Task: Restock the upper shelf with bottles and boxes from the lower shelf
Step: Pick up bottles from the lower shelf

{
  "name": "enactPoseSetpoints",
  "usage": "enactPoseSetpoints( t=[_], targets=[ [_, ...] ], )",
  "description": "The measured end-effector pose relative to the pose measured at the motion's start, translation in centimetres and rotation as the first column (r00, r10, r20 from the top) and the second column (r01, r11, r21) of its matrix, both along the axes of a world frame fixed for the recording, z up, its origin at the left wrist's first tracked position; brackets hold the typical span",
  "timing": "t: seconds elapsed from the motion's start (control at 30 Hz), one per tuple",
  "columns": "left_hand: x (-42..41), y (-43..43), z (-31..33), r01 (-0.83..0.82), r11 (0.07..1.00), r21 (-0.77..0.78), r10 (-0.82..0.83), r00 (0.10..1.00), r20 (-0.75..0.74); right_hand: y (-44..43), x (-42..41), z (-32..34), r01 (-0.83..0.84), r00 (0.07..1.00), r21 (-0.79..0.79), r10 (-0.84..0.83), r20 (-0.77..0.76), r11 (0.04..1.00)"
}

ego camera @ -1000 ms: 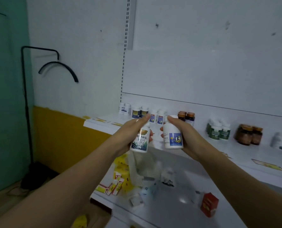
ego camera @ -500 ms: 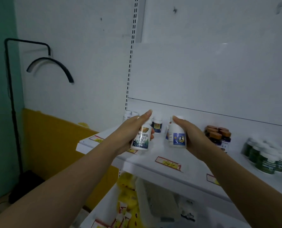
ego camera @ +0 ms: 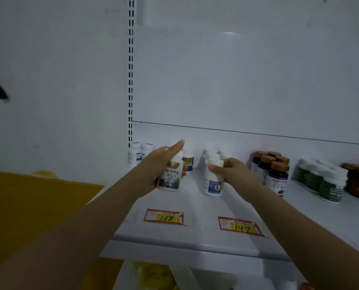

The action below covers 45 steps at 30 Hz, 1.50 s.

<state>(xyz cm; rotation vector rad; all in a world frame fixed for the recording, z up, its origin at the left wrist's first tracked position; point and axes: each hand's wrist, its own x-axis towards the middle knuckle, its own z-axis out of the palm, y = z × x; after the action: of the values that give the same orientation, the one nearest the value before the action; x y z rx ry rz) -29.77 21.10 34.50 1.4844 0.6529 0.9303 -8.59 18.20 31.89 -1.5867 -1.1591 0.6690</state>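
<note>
While the left hand (ego camera: pixel 155 170) curls round a white bottle with a dark label (ego camera: pixel 170 177), one finger sticks out straight; the right hand (ego camera: pixel 235 172) pinches the top of a white bottle with a blue label (ego camera: pixel 213 183); both bottles are low over the upper shelf (ego camera: pixel 195 204), and I cannot tell if they touch it; more white bottles (ego camera: pixel 211 155) stand just behind; brown-capped bottles (ego camera: pixel 276 171) and green bottles (ego camera: pixel 329 183) stand to the right; two yellow price tags (ego camera: pixel 164 217) lie near the front edge.

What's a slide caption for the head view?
Left hand holds a landscape-label bottle, right hand grips a blue-label bottle, over the upper shelf.
</note>
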Motion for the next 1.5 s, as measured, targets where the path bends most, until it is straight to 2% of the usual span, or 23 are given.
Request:
enactPoseSetpoints(
  t=[0.17,0.3,0.5,0.83,0.93,1.03,1.1,1.27,1.4,1.5],
  targets=[
    [-0.1,2.4,-0.3,0.027,1.0,0.012,-0.028,0.999,0.029,1.7,0.2,-0.7,0.106,0.994,0.004,-0.106,0.036,0.994],
    [0.2,3.7,-0.9,0.043,0.999,0.004,-0.042,0.999,-0.012,2.2,0.5,-0.6,0.117,0.991,0.029,-0.119,0.064,0.993],
    [0.6,4.6,-1.7,0.085,0.996,-0.004,-0.085,0.996,-0.024,2.4,0.4,-0.3,0.171,0.95,0.046,-0.177,0.256,0.984],
    [0.6,4.5,-1.9,0.108,0.994,-0.01,-0.108,0.993,-0.046,1.7,0.0,0.0,0.196,0.926,0.024,-0.193,0.325,0.98],
    [0.8,3.8,-1.4,0.12,0.993,-0.009,-0.12,0.993,-0.011,0.4,0.3,0.5,0.21,0.871,-0.058,-0.16,0.465,0.976],
    [1.5,2.8,-1.3,0.123,0.992,-0.017,-0.123,0.992,0.0,-1.6,0.6,1.0,0.238,0.738,-0.185,-0.054,0.672,0.954],
    [2.3,1.9,-1.3,0.156,0.987,-0.031,-0.156,0.988,0.007,-3.3,1.1,1.2,0.251,0.671,-0.242,0.012,0.741,0.937],
    [5.4,-1.0,-1.5,0.253,0.966,-0.047,-0.253,0.967,0.008,-8.4,2.6,3.0,0.289,0.593,-0.405,0.171,0.787,0.867],
    [8.6,-4.0,-1.5,0.329,0.941,-0.076,-0.328,0.944,0.026,-13.1,4.6,4.4,0.361,0.544,-0.429,0.187,0.818,0.828],
    [11.6,-7.5,-1.4,0.385,0.919,-0.086,-0.384,0.923,0.031,-17.0,7.4,4.4,0.405,0.546,-0.443,0.177,0.819,0.8]
  ],
)
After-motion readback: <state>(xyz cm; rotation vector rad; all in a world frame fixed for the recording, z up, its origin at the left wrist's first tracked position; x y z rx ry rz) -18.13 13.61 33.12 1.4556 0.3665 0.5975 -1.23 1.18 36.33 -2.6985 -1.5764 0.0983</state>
